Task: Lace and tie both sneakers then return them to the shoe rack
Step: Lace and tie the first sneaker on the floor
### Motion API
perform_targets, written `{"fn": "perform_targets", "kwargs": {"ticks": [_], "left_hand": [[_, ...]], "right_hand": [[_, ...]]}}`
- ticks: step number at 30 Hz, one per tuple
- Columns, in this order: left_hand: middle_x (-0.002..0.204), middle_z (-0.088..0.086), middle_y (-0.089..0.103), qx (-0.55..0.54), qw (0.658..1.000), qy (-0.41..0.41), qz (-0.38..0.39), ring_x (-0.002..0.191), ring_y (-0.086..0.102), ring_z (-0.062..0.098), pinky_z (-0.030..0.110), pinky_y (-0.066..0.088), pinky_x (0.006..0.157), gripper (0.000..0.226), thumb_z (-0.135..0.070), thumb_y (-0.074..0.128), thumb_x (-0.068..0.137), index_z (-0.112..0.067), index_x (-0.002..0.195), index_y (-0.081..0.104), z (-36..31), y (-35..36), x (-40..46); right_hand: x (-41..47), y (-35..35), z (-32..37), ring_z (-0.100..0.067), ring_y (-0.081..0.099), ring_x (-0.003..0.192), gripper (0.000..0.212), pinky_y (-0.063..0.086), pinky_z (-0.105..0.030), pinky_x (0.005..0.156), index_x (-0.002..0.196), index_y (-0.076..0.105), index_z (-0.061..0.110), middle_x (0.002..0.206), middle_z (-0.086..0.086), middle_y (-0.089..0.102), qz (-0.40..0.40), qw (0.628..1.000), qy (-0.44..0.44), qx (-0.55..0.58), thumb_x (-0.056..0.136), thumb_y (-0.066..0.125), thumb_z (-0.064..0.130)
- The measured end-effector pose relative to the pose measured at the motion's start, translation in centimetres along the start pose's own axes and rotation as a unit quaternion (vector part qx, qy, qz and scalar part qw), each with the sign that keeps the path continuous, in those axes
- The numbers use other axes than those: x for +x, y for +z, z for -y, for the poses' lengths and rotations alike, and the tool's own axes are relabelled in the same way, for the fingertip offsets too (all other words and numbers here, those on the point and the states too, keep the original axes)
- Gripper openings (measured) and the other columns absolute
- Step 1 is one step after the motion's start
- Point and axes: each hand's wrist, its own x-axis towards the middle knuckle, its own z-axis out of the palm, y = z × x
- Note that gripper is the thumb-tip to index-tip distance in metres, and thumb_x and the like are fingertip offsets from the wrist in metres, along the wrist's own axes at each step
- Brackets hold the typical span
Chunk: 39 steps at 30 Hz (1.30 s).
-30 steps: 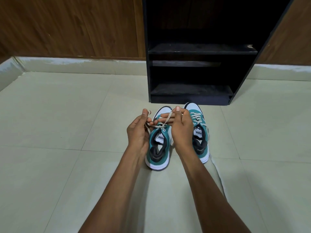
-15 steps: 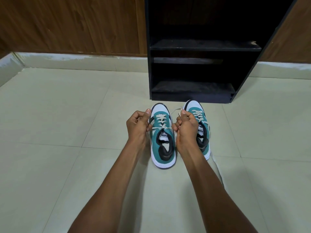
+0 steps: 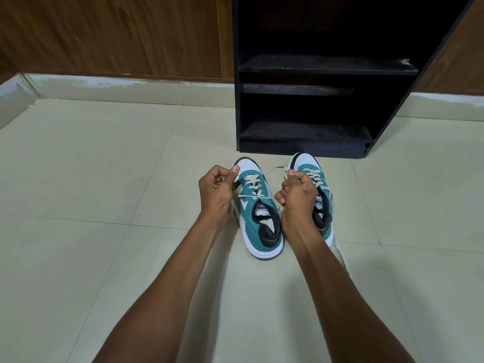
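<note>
Seen from the wearer's head, looking down at two bare forearms stretched out over a pale tiled floor. Two teal, white and black sneakers stand side by side on the floor, toes pointing away, just in front of a black shoe rack with bare shelves that stands against a wood-panelled wall.

The left sneaker sits between the two hands. Its cream lace is threaded up through the eyelets, and the ends run out sideways at the top, one to each hand. The left hand is curled into a fist around one end, thumb up, touching the shoe's left side. The right hand is likewise closed in a fist around the other end, which loops out past the thumb toward the gap between the toes.

The right sneaker is partly hidden behind the right hand; its lace is threaded too, and a loose strand trails on the floor behind its heel.
</note>
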Motion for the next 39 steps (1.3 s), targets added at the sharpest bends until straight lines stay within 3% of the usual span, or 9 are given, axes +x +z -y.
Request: {"fn": "perform_targets", "kwargs": {"ticks": [14,19,24,28,30,33,34,36,39], "left_hand": [[0.045,-0.008,0.036,-0.034,0.999,-0.034,0.000,0.040,0.029,0.008,0.021,0.033,0.041,0.039,-0.013,0.068,0.094,-0.008,0.064,0.044,0.0,0.0,-0.1],[0.050,-0.004,0.039,-0.093,0.993,-0.071,0.023,0.042,0.033,0.009,0.022,0.037,0.045,0.026,-0.021,0.066,0.096,-0.006,0.076,0.057,-0.9,-0.2,-0.3],[0.056,-0.001,0.043,-0.148,0.982,-0.110,0.039,0.045,0.040,0.009,0.023,0.045,0.052,0.023,-0.028,0.066,0.096,-0.007,0.086,0.067,-2.1,1.6,-0.9],[0.058,-0.001,0.047,-0.154,0.977,-0.123,0.078,0.052,0.050,0.010,0.023,0.051,0.060,0.023,-0.019,0.060,0.099,-0.006,0.111,0.074,-2.7,2.7,-1.6],[0.068,0.002,0.060,-0.162,0.974,-0.127,0.093,0.059,0.057,0.011,0.024,0.055,0.065,0.025,-0.009,0.055,0.099,-0.004,0.117,0.072,-2.9,2.9,-1.7],[0.104,0.012,0.075,-0.133,0.976,-0.124,0.123,0.090,0.072,0.023,0.028,0.059,0.083,0.027,-0.005,0.057,0.097,-0.005,0.120,0.072,-3.0,2.6,-1.7],[0.108,0.011,0.077,-0.105,0.979,-0.114,0.133,0.097,0.073,0.022,0.028,0.059,0.086,0.028,-0.005,0.060,0.096,-0.008,0.121,0.071,-3.0,2.4,-1.7],[0.101,0.007,0.079,-0.067,0.982,-0.097,0.145,0.093,0.075,0.016,0.023,0.058,0.080,0.032,-0.003,0.066,0.092,-0.011,0.123,0.069,-2.9,1.9,-2.0],[0.098,0.013,0.078,-0.056,0.986,-0.090,0.130,0.077,0.075,0.014,0.016,0.055,0.067,0.030,0.001,0.073,0.085,-0.002,0.115,0.069,-3.0,1.3,-2.3]], "right_hand": [[0.0,-0.1,-0.1,-0.008,0.033,0.048,0.016,0.032,-0.020,0.043,0.089,0.058,0.015,0.062,0.002,0.042,0.001,1.000,-0.020,-0.023,0.104,0.053,0.016],[-0.5,-0.4,0.5,-0.010,0.040,0.047,0.014,0.036,-0.024,0.048,0.092,0.059,0.012,0.059,0.000,0.053,0.054,0.998,0.012,0.034,0.104,0.053,0.017],[-1.2,0.3,0.8,-0.012,0.046,0.050,0.011,0.043,-0.023,0.048,0.095,0.072,0.007,0.062,-0.003,0.062,0.070,0.997,-0.006,0.021,0.096,0.069,0.017],[-1.2,1.4,1.2,-0.008,0.042,0.051,0.010,0.038,-0.020,0.047,0.098,0.077,0.008,0.067,0.000,0.059,0.086,0.996,0.001,-0.011,0.094,0.070,0.015],[-0.8,1.9,1.6,-0.008,0.041,0.051,0.013,0.033,-0.021,0.047,0.094,0.076,0.009,0.067,0.000,0.058,0.085,0.996,0.032,-0.015,0.096,0.063,0.011],[-0.4,2.1,1.9,-0.010,0.042,0.050,0.021,0.030,-0.024,0.045,0.089,0.071,0.004,0.071,-0.007,0.059,0.099,0.992,0.077,0.003,0.094,0.050,0.003],[-0.3,2.0,2.0,-0.011,0.043,0.049,0.023,0.032,-0.024,0.045,0.088,0.070,0.003,0.073,-0.010,0.060,0.110,0.991,0.077,0.002,0.092,0.048,-0.001],[-0.5,1.7,2.1,-0.011,0.050,0.052,0.023,0.040,-0.024,0.046,0.094,0.071,0.003,0.078,-0.011,0.067,0.128,0.990,0.059,-0.019,0.093,0.050,-0.005],[-0.6,1.1,1.8,-0.015,0.065,0.065,0.025,0.055,-0.025,0.058,0.119,0.063,0.009,0.090,-0.009,0.074,0.130,0.989,0.024,-0.066,0.097,0.059,-0.001]]}}
